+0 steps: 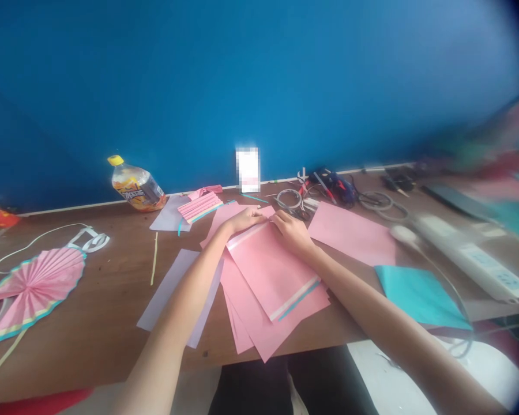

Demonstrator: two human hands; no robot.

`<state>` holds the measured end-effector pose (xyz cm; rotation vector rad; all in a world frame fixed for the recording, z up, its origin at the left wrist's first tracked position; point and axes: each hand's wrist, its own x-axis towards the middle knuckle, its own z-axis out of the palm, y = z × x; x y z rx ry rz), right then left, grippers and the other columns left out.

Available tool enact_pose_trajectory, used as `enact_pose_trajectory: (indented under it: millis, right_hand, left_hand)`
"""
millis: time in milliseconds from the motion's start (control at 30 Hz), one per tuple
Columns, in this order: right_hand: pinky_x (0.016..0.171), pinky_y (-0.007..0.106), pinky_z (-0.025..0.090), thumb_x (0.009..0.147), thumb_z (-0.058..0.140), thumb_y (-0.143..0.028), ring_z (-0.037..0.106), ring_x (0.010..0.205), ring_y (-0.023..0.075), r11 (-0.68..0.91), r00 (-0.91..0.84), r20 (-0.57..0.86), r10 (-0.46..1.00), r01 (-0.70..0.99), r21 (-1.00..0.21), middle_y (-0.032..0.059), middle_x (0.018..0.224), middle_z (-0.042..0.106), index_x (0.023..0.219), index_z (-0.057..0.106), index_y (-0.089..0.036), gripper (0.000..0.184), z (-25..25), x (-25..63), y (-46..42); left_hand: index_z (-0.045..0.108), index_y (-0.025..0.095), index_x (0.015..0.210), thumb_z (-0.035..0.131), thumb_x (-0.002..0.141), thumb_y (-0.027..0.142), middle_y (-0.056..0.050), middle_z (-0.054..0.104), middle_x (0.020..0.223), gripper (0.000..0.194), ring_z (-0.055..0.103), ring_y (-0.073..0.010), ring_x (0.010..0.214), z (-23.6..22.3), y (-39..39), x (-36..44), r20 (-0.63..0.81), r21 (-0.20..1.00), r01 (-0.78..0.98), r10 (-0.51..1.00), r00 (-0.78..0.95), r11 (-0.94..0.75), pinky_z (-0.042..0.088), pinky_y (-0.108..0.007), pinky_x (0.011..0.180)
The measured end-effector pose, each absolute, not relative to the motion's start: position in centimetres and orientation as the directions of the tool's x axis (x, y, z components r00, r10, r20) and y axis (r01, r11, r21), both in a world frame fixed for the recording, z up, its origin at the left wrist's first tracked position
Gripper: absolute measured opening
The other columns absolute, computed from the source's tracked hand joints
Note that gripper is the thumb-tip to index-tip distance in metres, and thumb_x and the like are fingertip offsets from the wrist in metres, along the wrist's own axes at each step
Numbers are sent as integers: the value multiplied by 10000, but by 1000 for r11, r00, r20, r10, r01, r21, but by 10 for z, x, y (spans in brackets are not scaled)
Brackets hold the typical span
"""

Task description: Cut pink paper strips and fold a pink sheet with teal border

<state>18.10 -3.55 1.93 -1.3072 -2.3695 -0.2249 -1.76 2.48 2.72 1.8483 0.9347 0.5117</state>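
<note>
Currently a wooden table (99, 351) bears a loose stack of pink paper (247, 320). Its top sheet (271, 274), light and limp, likely slippery on the sheets beneath, is best held by the edge; the left hand (242, 220) and right hand (289, 230) pinch its far edge.

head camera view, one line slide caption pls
Left hand and right hand hold a pink paper sheet beside a pleated paper fan
</note>
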Motion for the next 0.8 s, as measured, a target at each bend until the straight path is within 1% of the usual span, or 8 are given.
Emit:
enact_pose_trajectory:
  millis: [167,300,400,500,667,800]
  right_hand:
    - [611,275,278,954,409,-172,532,810,155,533,-481,456,749,846,18,66,934,613,940,622,-171,213,17,181,-35]
    - [602,286,253,942,419,-167,514,785,150,515,-473,467,747,856,44,58,895,602,889,606,-168,194,15,180,-34]
    - [591,289,241,931,426,-174,507,783,154,506,-468,458,756,861,44,64,892,599,882,585,-161,167,14,178,-33]
    - [588,289,237,933,416,-192,509,792,161,498,-460,446,768,866,37,73,897,601,889,570,-157,163,14,176,-32]
    - [583,284,244,931,401,-190,509,783,163,512,-461,443,769,859,5,70,885,600,888,546,-160,154,14,176,-32]
    - [584,285,261,902,424,-178,505,779,173,523,-457,465,758,852,-14,72,867,594,861,534,-169,117,15,175,-33]
  left_hand:
    - [638,147,807,562,779,627,-64,644,870,487,578,-247,907,24,28,-17,-20,897,351,770,638,-268,388,-308,812]
    - [588,148,720,575,779,599,-40,595,803,455,551,-211,823,23,28,-16,-9,895,355,784,621,-271,383,-295,751]
    - [576,152,728,556,793,588,-26,566,766,441,523,-180,740,21,28,-17,-44,909,349,779,626,-229,382,-286,704]
    - [556,158,723,556,791,574,-21,551,760,422,505,-168,718,19,30,-17,-58,905,366,790,610,-216,376,-274,676]
    - [473,158,653,551,795,533,-7,467,761,408,456,-142,711,18,32,-15,33,877,373,812,582,-303,345,-258,670]
    - [384,174,630,529,805,530,20,368,693,423,364,-109,632,16,31,-14,57,887,349,822,567,-302,309,-254,639]
